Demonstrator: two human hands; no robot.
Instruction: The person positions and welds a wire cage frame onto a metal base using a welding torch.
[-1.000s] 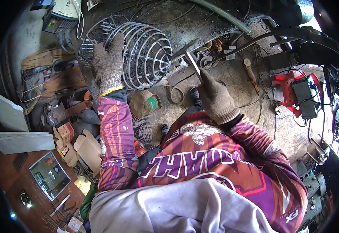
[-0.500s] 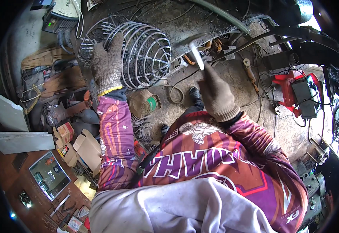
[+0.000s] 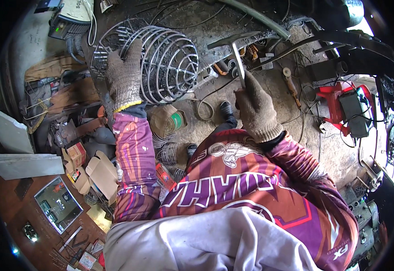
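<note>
The left hand (image 3: pixel 125 74), in a knitted work glove, lies on the rods of a domed wire cage (image 3: pixel 179 67), thumb pointing away from the body. Its fingertips are lost among the bars, so whether they curl round any rod I cannot tell. The cage lies on its side: most of its ribbed dome extends to the right of that hand, while a flatter, ringed end shows beyond it and to its left. Under the cage is a dark, dirty table (image 3: pixel 206 25).

The right hand (image 3: pixel 258 108), gloved likewise, is well apart from the left and nearer the body, clenched round the handle of a hammer (image 3: pixel 238 61). The pale shaft rises ahead of the fist, and the dark head sits crosswise at its far end, one tip directed left at the dome, with a gap showing between them.

Just to the right of the right hand, a tool with a yellowish handle (image 3: pixel 291 88) lies on the floor (image 3: pixel 312 144); farther right is a red stand (image 3: pixel 329 101). Nearer the body than the left hand's fingers, and right of its wrist, is a brown container (image 3: pixel 161 121).
</note>
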